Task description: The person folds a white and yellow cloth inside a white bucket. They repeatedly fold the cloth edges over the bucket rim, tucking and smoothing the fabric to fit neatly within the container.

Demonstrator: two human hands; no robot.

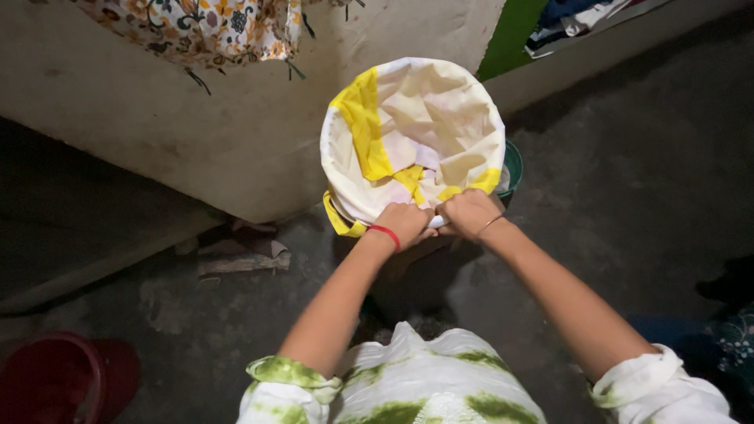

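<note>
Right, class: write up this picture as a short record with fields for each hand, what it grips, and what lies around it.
left hand: closed on the near edge of the cloth, red band on wrist
right hand: closed on the same edge, thin bangle on wrist
cloth: cream with yellow stripes, spread over the green tub
green tub: only its rim shows
surroundings: red basin at lower left, floral fabric hanging above

A cream cloth (424, 129) with yellow bands lies stretched over a round green tub (514, 166), sagging and creased in the middle.
</note>
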